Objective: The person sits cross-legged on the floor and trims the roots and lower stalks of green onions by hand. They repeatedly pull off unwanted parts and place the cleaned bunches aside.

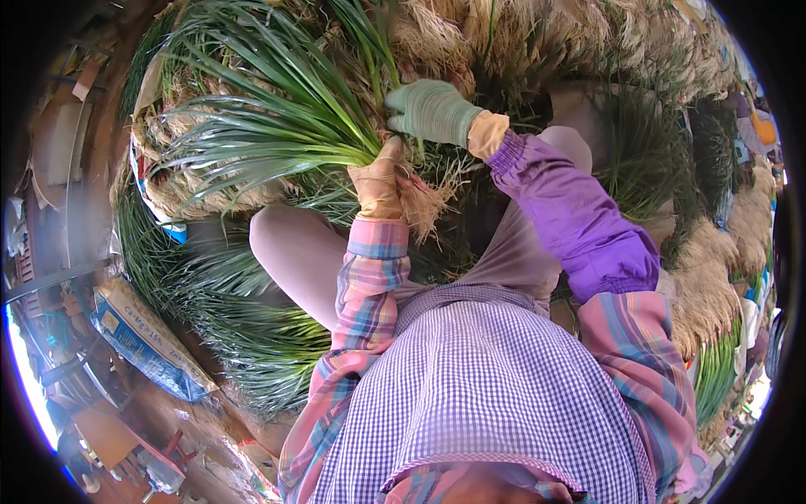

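Note:
My left hand (378, 183), in a tan glove, grips a bunch of scallion-like plants (315, 148) just above the base. Their long green leaves fan out to the left, and pale stringy roots (428, 201) hang to the right of the wrist. Close above it is my right hand (437, 112), wearing a green knit glove with a tan cuff under it. Its blurred fingertips are at the stems near the top of the bunch. Whether they pinch any stem I cannot tell.
Heaped plants with dried roots (434, 31) lie beyond my hands. More leafy bunches (271, 340) lie left of my knee, beside a blue and white printed sack (151, 340). Stacked root bundles (705, 277) stand on the right. A small red stool (178, 448) is at lower left.

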The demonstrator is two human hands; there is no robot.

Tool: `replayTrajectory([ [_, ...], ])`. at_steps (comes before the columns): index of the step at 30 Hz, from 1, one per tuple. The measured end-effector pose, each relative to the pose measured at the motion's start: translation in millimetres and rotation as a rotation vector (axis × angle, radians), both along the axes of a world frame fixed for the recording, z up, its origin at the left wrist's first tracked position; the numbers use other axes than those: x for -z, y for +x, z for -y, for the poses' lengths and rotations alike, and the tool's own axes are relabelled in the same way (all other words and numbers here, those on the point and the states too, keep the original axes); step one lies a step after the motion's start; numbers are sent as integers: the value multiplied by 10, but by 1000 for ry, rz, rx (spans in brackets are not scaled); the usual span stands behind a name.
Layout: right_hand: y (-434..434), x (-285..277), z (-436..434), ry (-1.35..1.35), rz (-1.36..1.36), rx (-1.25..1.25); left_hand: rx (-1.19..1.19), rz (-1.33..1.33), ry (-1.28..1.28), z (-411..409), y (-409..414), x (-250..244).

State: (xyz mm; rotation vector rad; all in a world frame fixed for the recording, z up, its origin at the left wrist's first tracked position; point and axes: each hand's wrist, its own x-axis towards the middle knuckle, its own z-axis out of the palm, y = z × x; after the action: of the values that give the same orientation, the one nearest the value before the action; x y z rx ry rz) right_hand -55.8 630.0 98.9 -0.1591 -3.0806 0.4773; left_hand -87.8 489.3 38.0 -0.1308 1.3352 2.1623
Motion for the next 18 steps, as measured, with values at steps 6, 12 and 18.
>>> replayTrajectory([
  [6, -156, -42, -37, 132, -281, 295, -22, -61, -47, 81, -27, -15],
  [12, -334, -109, -256, -744, -535, 263, -45, -152, 32, 70, -34, 138],
  [18, -512, -113, -400, -693, 17, 96, 11, -96, -45, 158, -65, 54],
])
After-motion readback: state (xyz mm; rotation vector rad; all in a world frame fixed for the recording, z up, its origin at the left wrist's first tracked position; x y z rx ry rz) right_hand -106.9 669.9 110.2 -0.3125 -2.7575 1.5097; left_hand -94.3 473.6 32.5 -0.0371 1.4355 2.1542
